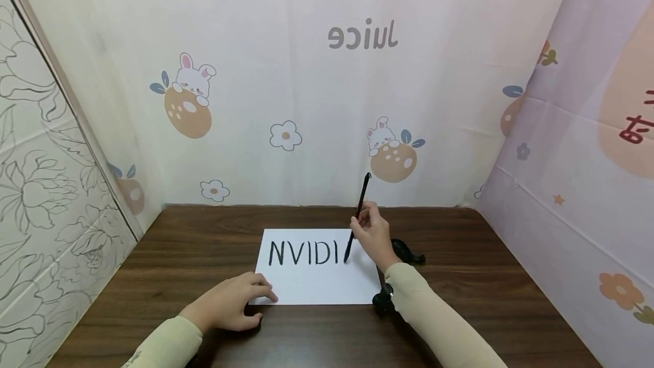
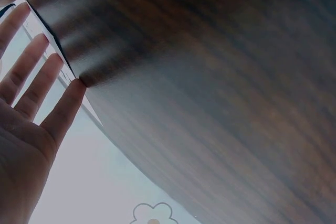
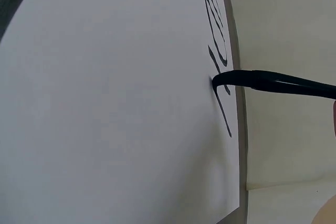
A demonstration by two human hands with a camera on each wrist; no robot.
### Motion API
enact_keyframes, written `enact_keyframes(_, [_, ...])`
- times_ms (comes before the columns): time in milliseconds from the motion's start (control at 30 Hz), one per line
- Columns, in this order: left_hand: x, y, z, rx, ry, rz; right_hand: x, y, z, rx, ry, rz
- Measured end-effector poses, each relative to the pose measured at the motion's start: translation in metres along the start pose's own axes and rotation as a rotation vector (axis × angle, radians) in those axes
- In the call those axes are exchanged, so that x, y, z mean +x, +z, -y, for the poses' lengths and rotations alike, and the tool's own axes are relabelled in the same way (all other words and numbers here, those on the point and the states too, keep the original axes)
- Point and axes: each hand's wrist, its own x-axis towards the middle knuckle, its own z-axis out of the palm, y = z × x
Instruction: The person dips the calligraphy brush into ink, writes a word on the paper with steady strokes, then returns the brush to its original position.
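A white sheet of paper (image 1: 311,288) lies on the table, with the black letters "NVIDI" (image 1: 304,253) across its upper part. My right hand (image 1: 375,234) pinches a black writing brush (image 1: 363,192), held tilted with its top end up. In the right wrist view the soft tip of the brush (image 3: 252,80) bends against the paper, beside a thin slanted stroke (image 3: 223,111). My left hand (image 1: 232,300) rests with loosely extended fingers at the sheet's lower left corner. The left wrist view shows those fingers (image 2: 65,111) spread apart along the paper's edge.
A glossy black object (image 1: 406,251) sits on the dark wooden table (image 1: 204,243), just right of the right hand and partly hidden by it. A small black device (image 1: 383,300) is at the right wrist. Printed curtains (image 1: 306,84) hang behind the table and at its sides.
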Motion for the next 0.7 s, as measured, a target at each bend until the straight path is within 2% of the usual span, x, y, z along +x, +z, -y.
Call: enact_keyframes(700, [0.0002,0.0013,-0.0005,0.003,0.01,-0.02,0.0012,-0.0003,0.0023,0.014,-0.045,0.006])
